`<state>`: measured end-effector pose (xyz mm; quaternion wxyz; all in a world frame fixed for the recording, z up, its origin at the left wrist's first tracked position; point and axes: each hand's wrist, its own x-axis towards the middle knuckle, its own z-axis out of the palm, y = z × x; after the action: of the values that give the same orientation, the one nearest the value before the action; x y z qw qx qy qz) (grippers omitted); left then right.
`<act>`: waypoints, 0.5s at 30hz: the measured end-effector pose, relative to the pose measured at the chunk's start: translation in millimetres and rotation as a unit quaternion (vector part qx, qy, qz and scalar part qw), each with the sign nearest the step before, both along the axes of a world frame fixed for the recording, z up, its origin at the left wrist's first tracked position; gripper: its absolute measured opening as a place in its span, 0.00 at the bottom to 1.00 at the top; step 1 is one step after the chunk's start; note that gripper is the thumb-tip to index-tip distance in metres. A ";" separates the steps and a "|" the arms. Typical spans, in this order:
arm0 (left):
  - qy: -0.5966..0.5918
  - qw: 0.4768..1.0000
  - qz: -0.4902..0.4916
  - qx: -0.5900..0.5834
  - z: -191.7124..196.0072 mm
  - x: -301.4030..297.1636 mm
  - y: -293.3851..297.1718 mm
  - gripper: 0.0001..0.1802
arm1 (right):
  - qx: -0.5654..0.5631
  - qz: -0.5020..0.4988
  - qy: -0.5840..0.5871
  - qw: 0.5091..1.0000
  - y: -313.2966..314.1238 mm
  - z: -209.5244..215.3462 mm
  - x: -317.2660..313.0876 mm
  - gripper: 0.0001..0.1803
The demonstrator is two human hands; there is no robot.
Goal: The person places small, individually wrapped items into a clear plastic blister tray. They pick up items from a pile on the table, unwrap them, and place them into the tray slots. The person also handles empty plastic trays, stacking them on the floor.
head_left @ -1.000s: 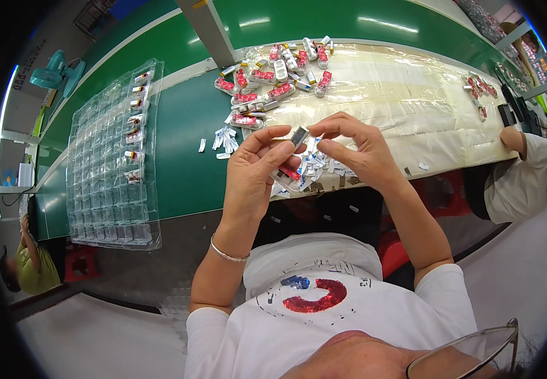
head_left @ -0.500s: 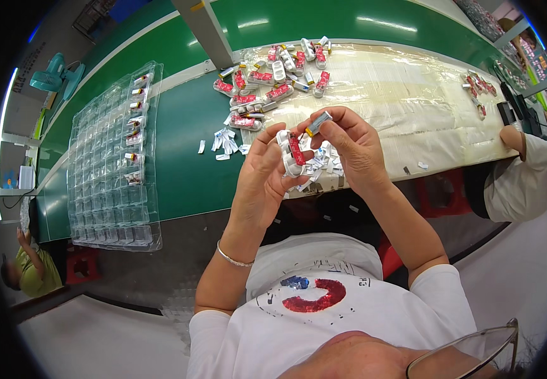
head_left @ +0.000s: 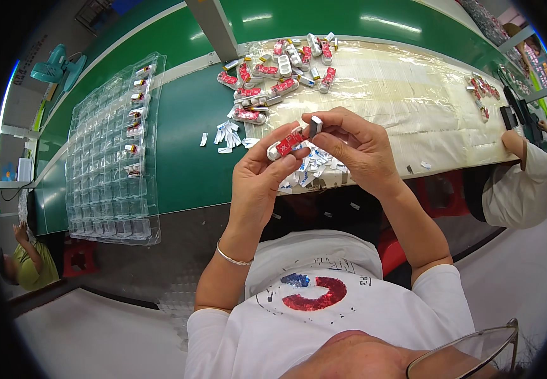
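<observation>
My left hand [head_left: 255, 180] grips a small white plastic housing with a red circuit board [head_left: 288, 143], its fingers wrapped round the piece. Close beside it, my right hand [head_left: 365, 151] pinches a small flat battery [head_left: 315, 127], now seen dark-faced with a pale edge. The two pieces nearly meet; whether they touch, or are joined by a wire, I cannot make out. Below both hands lies a heap of small white and blue paper strips [head_left: 311, 169]. Beyond them is a pile of similar white housings with red boards and silver batteries [head_left: 249, 115].
A clear compartment tray [head_left: 100, 196] at the left holds several small parts along its right column. A metal post [head_left: 213, 28] rises behind the pile. More red boards [head_left: 483, 91] lie far right, near another person's arm [head_left: 512, 140]. A teal fan [head_left: 55, 66] stands far left.
My left hand has turned the housing so its red board faces up more and lies slantwise. My right hand has tilted the battery upright, drawing it slightly nearer the housing.
</observation>
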<state>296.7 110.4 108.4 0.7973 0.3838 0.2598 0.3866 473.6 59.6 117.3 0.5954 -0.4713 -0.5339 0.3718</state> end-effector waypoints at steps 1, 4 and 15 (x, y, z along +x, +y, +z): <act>0.022 1.000 0.002 0.020 -2.2 -1.2 -0.4 0.20 | 0.010 -0.004 -0.038 0.999 -0.3 2.7 1.3 0.16; 0.078 0.991 0.039 0.097 -12.5 -1.9 -0.9 0.19 | 0.056 -0.020 -0.180 0.982 -0.8 15.5 1.8 0.17; 0.077 0.984 0.072 0.144 -8.1 -0.6 -9.3 0.18 | 0.151 -0.077 -0.403 0.899 -2.8 13.1 -6.1 0.22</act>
<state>296.1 101.2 100.3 0.6814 0.5039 0.2884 0.4456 467.5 56.8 130.4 0.4197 -0.5249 -0.7403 0.0182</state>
